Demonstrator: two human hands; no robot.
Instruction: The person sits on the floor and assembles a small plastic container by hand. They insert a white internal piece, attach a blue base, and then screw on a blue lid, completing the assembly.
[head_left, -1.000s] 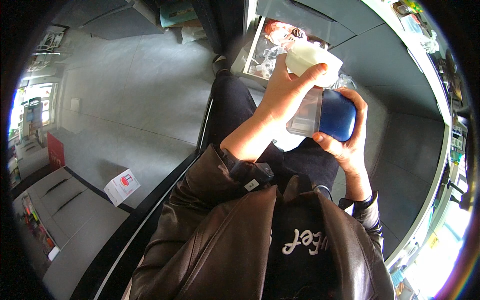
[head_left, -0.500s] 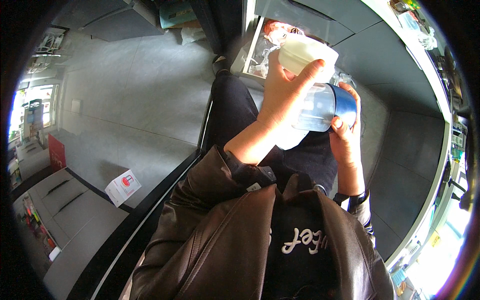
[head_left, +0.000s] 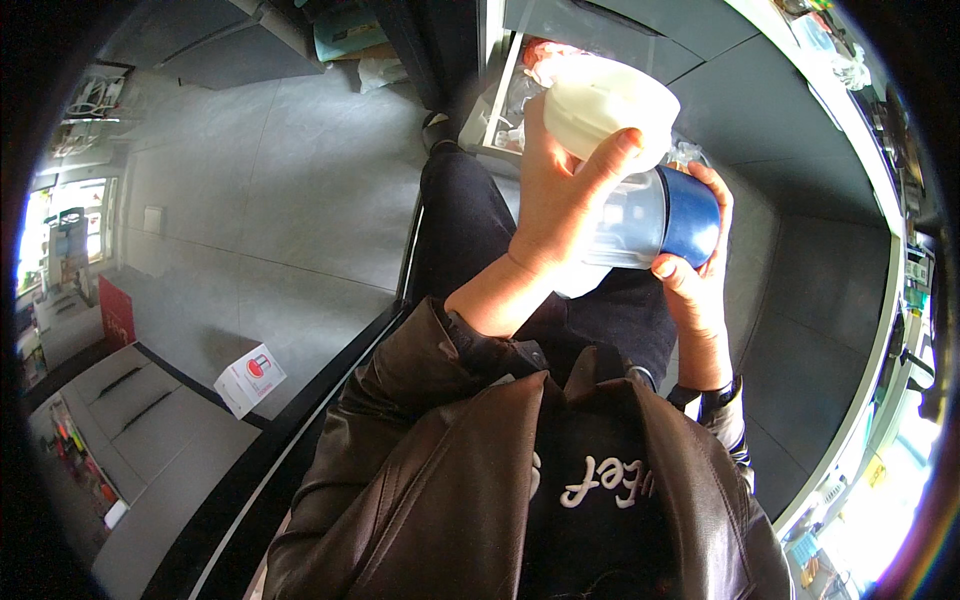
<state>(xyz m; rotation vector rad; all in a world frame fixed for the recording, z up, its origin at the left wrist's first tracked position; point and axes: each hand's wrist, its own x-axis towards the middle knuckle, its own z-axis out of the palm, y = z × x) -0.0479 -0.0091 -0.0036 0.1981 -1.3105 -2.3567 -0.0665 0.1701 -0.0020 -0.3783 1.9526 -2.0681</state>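
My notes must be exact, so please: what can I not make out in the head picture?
Head view:
Left end of the clear cylindrical plastic container: behind the left hand.
Some fingers of the right hand: mostly behind the glossy dark-blue rounded cap.
Some contents of the open light-edged drawer: behind the white round piece.
Things along the right rim: too small, washed out by glare.

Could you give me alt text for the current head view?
Seen from above, a person's left grip holds a rounded whitish container; the right grip holds a clear container by its blue end. Beyond them is an open drawer.
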